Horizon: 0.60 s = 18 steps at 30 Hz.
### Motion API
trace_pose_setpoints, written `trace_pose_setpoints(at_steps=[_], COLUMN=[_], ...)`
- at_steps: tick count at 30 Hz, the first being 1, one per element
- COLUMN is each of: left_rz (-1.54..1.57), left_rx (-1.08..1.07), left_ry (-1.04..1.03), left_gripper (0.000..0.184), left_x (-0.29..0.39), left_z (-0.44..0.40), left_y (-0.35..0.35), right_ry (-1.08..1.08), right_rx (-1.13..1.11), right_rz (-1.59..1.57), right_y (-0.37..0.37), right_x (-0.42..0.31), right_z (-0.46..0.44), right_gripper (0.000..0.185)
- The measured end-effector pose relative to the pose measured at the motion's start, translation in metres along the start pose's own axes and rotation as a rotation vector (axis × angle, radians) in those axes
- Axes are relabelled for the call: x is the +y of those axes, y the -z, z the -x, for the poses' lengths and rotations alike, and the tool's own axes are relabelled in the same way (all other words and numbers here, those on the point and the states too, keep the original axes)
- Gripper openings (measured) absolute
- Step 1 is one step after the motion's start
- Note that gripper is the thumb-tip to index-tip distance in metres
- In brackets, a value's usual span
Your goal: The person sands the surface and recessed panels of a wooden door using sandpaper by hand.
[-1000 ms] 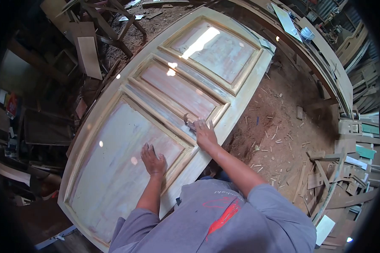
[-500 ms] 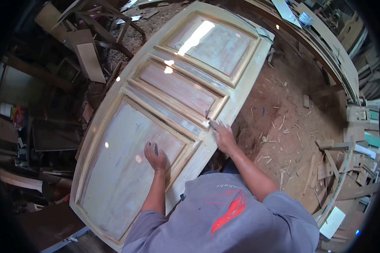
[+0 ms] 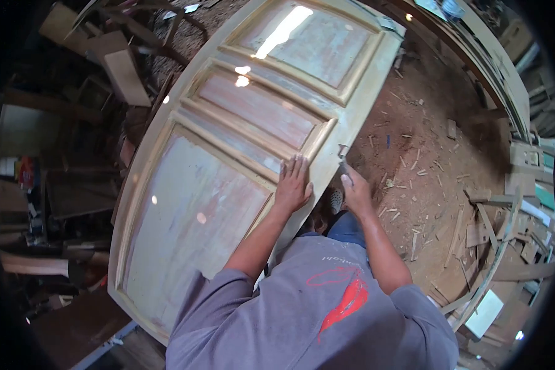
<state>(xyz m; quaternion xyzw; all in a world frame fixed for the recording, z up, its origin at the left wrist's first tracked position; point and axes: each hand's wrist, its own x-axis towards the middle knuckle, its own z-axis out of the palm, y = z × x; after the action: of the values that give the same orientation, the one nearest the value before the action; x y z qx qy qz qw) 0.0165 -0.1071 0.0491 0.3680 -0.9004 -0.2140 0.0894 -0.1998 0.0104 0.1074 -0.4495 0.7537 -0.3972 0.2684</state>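
Note:
A large panelled wooden door (image 3: 376, 80), with raised mouldings and a blotchy pale finish, lies in front of me. My left hand (image 3: 294, 188) rests flat near its right edge, fingers stretched over the moulding (image 3: 271, 171) below the middle panel. Just to the right, my right hand (image 3: 356, 190) is closed round a small hand tool (image 3: 343, 157) with a flared end, like a scraper. The tool's end is at the door's right edge; whether it touches the wood I cannot tell. Most of its handle is hidden in my fingers.
Wood chips (image 3: 416, 157) litter the dirt floor to the right. A long curved wooden piece (image 3: 496, 80) stands at upper right, and offcuts (image 3: 493, 234) are piled at lower right. Boards (image 3: 126, 74) and wooden frames crowd the left side.
My left hand has moved up and right from the large lower panel to the moulding near the edge. My right hand has moved the tool right and up to the door's outer edge.

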Motion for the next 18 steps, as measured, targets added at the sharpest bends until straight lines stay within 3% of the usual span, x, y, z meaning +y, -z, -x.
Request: trace_pose_setpoints(at_steps=[5,12,14,15,17,18], left_rz=[-0.037,0.156,0.259,0.279,0.168,0.053], left_rx=[-0.051,0.024,0.041,0.213,0.330,0.229], left_ry=[-0.062,0.005,0.029,0.069,0.207,0.281], left_gripper=[0.089,0.070,0.063,0.055,0.054,0.059], left_x=[-0.010,-0.003,-0.027,-0.042,-0.072,-0.084], left_z=[0.008,-0.001,0.012,0.029,0.067,0.087], left_y=[0.009,0.017,0.028,0.030,0.044,0.058], right_ry=[-0.086,0.059,0.123,0.157,0.251,0.298], right_rx=[-0.013,-0.093,-0.212,-0.265,-0.285,-0.293], right_rz=[0.021,0.096,0.176,0.215,0.456,0.578], right_y=[0.003,-0.027,-0.041,-0.049,-0.074,-0.089], right_x=[0.006,-0.008,-0.018,-0.024,-0.026,-0.023], right_z=[0.006,-0.012,-0.028,-0.036,-0.040,-0.040], right_gripper=[0.045,0.042,0.046,0.050,0.055,0.058])
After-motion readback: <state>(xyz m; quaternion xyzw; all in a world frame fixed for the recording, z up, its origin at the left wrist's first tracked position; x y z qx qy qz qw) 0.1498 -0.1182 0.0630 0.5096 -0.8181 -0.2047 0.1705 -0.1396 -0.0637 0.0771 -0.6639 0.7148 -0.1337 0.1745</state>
